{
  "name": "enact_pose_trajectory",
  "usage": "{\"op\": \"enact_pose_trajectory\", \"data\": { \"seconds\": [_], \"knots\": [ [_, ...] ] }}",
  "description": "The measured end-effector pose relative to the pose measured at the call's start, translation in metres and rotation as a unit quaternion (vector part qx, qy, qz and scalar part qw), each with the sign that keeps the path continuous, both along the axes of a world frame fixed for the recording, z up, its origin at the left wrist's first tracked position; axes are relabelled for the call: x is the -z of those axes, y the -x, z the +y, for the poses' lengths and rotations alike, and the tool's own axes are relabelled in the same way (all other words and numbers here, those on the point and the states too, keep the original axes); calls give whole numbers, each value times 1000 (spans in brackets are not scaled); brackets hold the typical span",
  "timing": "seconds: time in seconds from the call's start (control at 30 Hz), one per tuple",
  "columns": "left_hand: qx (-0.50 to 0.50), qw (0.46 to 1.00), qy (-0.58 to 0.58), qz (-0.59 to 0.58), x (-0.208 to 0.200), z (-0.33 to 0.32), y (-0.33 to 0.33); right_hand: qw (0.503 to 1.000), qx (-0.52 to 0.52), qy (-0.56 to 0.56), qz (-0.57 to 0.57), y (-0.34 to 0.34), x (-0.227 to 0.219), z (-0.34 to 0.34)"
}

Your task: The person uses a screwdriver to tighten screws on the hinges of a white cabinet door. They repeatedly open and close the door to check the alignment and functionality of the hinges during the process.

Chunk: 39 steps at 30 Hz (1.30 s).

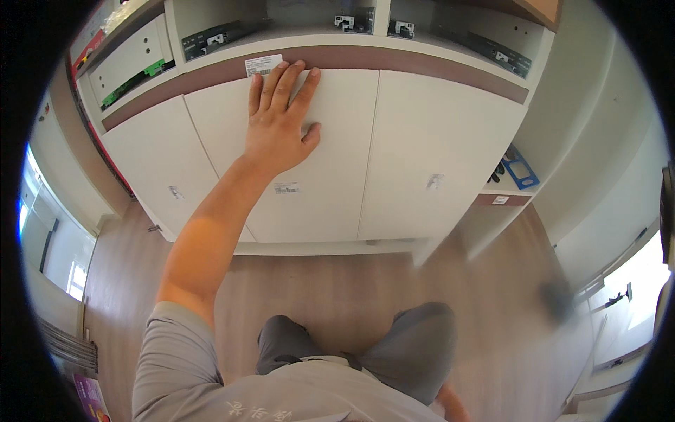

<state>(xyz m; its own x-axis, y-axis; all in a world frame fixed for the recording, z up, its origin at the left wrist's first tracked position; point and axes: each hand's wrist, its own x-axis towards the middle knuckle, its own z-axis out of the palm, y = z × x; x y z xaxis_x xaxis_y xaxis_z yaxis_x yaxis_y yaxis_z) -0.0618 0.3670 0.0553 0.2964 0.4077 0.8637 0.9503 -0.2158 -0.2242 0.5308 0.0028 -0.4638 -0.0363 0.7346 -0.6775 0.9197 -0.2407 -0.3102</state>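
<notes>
My left hand (275,123) lies flat on the upper part of the middle white cabinet door (323,155). Its fingers are stretched and spread, with the tips reaching over the brown strip (415,63) above the doors. Beside the fingertips is a white paper label (263,65) stuck on that strip. A sliver of my right arm or hand (453,405) shows by my right thigh at the lower edge; its fingers are hidden. The left door (158,148) and the right door (436,148) are closed, each bearing a small sticker.
Above the doors, open drawer bays hold dark metal slides (211,41) and a green-ended one (153,68). A blue tool-like piece (519,169) rests on a low shelf at the right. Wood-look floor (302,281) runs beneath me. A purple box (91,397) stands at the lower left.
</notes>
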Motion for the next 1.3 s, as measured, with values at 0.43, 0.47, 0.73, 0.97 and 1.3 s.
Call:
{"op": "enact_pose_trajectory", "data": {
  "seconds": [0.43, 0.47, 0.73, 0.97, 1.3],
  "knots": [
    [9, 1000, 5, -12, -18, -13, -12, 970, 203, 107, 78, 1, -89, -8],
    [22, 999, 9, -37, -21, -16, -15, 968, 223, 85, 81, -4, -98, 4],
    [137, 983, -7, -124, -24, -99, -11, 828, 283, -479, 63, -7, -193, 121],
    [467, 792, 18, -393, -6, -165, 72, 754, 178, -487, 403, 131, -311, 258],
    [172, 828, 354, -400, -105, -203, 81, 610, -175, -589, 501, 389, -469, 384]
  ]
}}
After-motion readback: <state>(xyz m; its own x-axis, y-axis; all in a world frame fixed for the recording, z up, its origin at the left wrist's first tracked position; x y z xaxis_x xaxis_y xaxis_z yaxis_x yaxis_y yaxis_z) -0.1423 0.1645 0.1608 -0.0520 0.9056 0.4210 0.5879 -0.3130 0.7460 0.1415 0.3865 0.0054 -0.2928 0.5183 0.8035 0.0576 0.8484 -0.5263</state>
